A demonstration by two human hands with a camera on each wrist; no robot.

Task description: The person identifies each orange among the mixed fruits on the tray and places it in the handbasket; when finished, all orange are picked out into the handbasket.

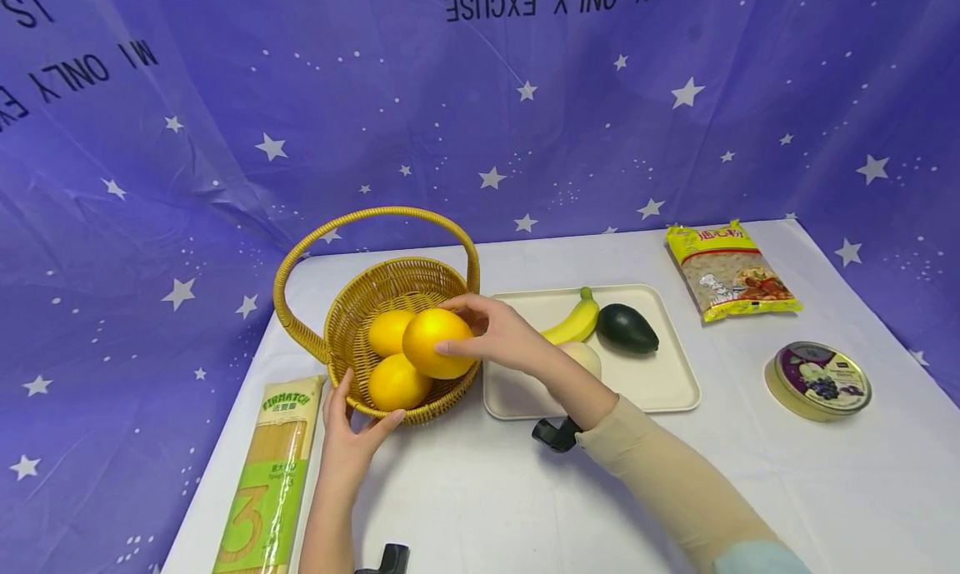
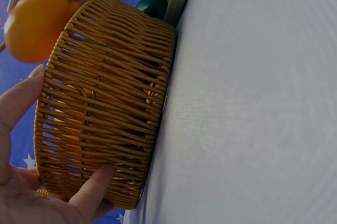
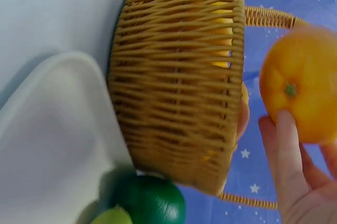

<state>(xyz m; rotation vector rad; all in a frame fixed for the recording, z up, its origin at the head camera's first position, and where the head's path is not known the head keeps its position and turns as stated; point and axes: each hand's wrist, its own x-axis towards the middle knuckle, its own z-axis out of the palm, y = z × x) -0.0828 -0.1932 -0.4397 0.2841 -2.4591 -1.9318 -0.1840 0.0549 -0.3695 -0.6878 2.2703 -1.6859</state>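
Observation:
My right hand (image 1: 506, 332) holds an orange (image 1: 433, 341) over the right side of a wicker basket (image 1: 348, 307), fingers and thumb around the fruit. In the right wrist view the orange (image 3: 303, 87) hangs above the basket's rim, its green stem mark showing. Two more oranges, a rear one (image 1: 388, 332) and a nearer one (image 1: 397, 384), lie inside the basket. At the basket's near left, my left hand (image 1: 352, 441) grips its rim and wall. The left wrist view shows that hand's thumb at the rim and a finger against the woven side (image 2: 116, 103).
A cream tray (image 1: 675, 382) right of the basket carries a banana (image 1: 576, 320), an avocado (image 1: 627, 328) and a pale round item (image 1: 583, 357) partly behind my forearm. Spaghetti (image 1: 273, 474) lies left; a yellow food bag (image 1: 731, 270) and round tin (image 1: 819, 380) lie right. The basket's handle (image 1: 375, 213) arches up.

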